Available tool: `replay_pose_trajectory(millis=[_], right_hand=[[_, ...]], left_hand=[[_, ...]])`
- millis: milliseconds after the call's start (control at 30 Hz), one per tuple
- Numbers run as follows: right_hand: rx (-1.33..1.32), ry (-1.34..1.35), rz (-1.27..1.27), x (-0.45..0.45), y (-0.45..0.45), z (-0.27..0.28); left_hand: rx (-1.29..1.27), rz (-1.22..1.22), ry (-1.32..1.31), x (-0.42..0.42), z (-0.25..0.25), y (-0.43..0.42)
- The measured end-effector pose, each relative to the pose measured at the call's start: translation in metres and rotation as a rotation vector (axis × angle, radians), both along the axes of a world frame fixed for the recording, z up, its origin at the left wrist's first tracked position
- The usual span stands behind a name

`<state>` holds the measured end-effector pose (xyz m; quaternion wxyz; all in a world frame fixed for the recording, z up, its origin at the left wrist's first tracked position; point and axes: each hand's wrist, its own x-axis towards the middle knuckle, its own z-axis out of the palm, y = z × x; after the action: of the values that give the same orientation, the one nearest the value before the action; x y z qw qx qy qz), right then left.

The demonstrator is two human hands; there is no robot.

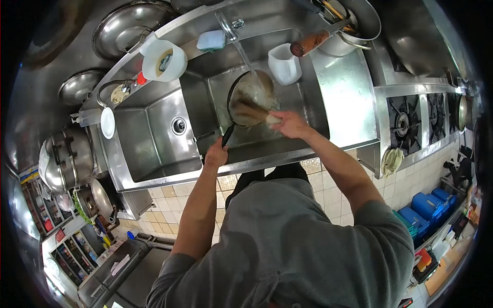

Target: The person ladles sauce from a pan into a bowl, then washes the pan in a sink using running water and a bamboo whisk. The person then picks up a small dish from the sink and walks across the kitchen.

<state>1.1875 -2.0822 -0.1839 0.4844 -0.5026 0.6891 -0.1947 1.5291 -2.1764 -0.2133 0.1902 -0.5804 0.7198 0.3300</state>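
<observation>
My left hand (216, 153) is wrapped around the black handle of a frying pan (263, 82), which is tilted inside the right sink basin (218, 87). Water pours from the faucet (226, 25) into the pan and splashes. In my right hand (291, 124) is a brownish brush (250, 109), smeared by motion, with its far end over the inside of the pan. Its exact kind is hard to make out. A white plastic jug (284, 64) stands in the basin, to the right of the pan.
A sponge (211, 40) and a white container (164, 60) sit on the sink's back ledge. The left basin (154, 128) adjoins. At right are a pot (367, 28) with utensils, a metal drainboard (345, 97) and gas burners (403, 123). A wooden handle (309, 43) juts toward the basin.
</observation>
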Motion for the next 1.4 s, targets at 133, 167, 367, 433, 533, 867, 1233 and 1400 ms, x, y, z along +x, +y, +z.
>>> replay_pose_trajectory(millis=[133, 167, 367, 433, 533, 867, 1233, 1400], right_hand=[[0.058, 0.381, 0.460, -0.021, -0.003, -0.070], [0.056, 0.384, 0.453, -0.028, -0.002, -0.068], [0.095, 0.412, 0.388, 0.000, 0.002, -0.068], [0.427, -0.172, 0.213, 0.012, 0.003, -0.002], [0.152, 0.300, 0.362, -0.012, 0.005, -0.068], [0.417, 0.447, 0.322, -0.039, -0.028, -0.037], [-0.069, 0.462, 0.133, -0.046, -0.036, -0.002], [0.147, 0.520, 0.405, -0.007, 0.002, -0.049]], left_hand=[[0.026, 0.039, -0.005, 0.002, 0.002, 0.002], [0.027, 0.022, -0.006, 0.002, 0.002, 0.000], [0.011, 0.036, 0.040, -0.007, 0.014, -0.001], [0.040, 0.046, -0.002, -0.008, 0.019, 0.001], [0.034, 0.074, -0.028, -0.007, 0.018, 0.002], [0.010, 0.072, 0.013, 0.004, 0.007, 0.000], [0.005, 0.004, -0.019, -0.002, 0.008, 0.001], [0.043, -0.002, -0.058, 0.005, -0.004, -0.002]])
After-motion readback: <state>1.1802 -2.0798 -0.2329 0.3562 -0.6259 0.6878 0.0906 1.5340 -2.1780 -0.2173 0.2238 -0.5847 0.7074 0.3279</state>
